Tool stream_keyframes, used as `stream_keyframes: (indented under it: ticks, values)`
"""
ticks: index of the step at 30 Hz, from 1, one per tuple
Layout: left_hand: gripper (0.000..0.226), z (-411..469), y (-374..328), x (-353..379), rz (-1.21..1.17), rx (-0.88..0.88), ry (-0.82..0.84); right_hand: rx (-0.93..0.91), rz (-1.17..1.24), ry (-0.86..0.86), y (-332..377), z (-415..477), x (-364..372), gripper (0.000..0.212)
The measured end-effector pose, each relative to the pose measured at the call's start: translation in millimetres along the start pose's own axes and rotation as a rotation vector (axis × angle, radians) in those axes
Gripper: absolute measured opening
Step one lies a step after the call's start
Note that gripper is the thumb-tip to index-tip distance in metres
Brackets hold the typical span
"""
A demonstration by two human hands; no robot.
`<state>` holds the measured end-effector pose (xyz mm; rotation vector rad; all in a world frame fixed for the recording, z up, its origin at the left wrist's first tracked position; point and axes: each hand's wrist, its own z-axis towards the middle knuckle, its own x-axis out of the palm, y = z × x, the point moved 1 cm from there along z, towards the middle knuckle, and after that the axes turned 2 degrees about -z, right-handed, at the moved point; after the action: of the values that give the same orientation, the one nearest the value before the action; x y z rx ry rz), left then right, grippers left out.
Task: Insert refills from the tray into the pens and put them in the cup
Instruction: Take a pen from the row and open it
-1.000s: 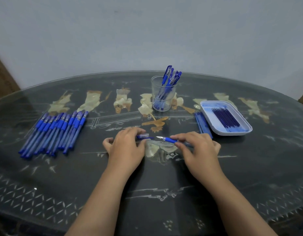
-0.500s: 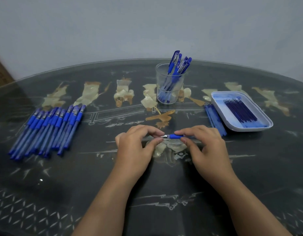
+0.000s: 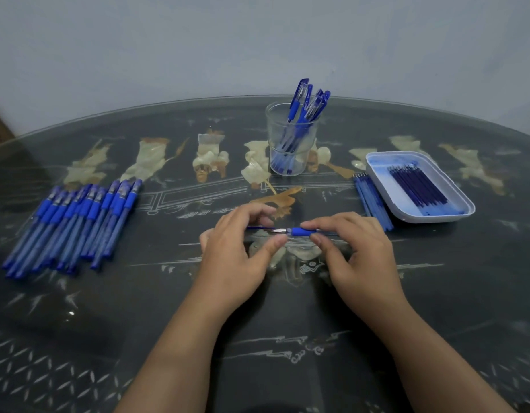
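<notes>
Low over the middle of the table, my right hand (image 3: 357,257) pinches a blue pen (image 3: 299,232) by its rubber grip, the metal tip pointing left. My left hand (image 3: 237,254) is closed at that tip, its thumb just under it. A thin blue piece, which looks like the pen cap (image 3: 259,228), shows under the left fingers. The clear cup (image 3: 275,135) stands behind the hands with several capped pens in it. At the right, the white tray (image 3: 375,163) holds several dark blue refills (image 3: 417,186).
A row of several blue pens (image 3: 76,222) lies at the left. A bundle of light blue tubes (image 3: 372,201) lies against the tray's left side. The glass top (image 3: 287,323) covers a dark, patterned round table, with a wall right behind it.
My hands have closed the gap between them, and the pen tip now sits at my left fingertips. The cap, clearly visible a second ago, is mostly hidden under my left fingers.
</notes>
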<state>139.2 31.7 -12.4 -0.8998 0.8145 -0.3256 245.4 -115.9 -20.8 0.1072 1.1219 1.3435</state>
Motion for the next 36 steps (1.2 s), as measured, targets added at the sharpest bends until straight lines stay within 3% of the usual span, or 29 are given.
stream_keyframes:
  ticks: [3,9,13,19,23,29,36]
  values:
    - [0.002,1.8,0.0,-0.8,-0.014,0.019,0.020,-0.004,0.000,0.001,-0.3,-0.4,-0.5,0.021]
    - [0.028,1.5,-2.0,-1.0,-0.027,-0.002,0.040,-0.006,-0.008,-0.003,-0.3,0.2,-0.9,0.021]
    - [0.004,2.8,-1.8,0.0,-0.016,0.014,0.034,-0.015,-0.027,0.000,-0.8,-0.2,-0.2,0.020]
    - [0.027,2.2,-2.7,-1.4,-0.064,-0.020,0.035,-0.002,-0.029,-0.003,-0.7,-0.3,-0.4,0.021]
    - [0.006,3.3,-2.0,-1.8,-0.045,-0.019,0.014,-0.023,-0.044,0.000,-0.3,-0.5,0.4,0.020]
    - [0.028,1.5,-5.2,-4.1,-0.105,-0.093,0.041,-0.018,-0.027,-0.007,-1.2,-0.6,-0.6,0.021]
    - [0.007,2.4,-4.5,-4.0,-0.075,-0.110,0.037,-0.012,-0.037,-0.004,-1.4,-0.5,-0.2,0.020]
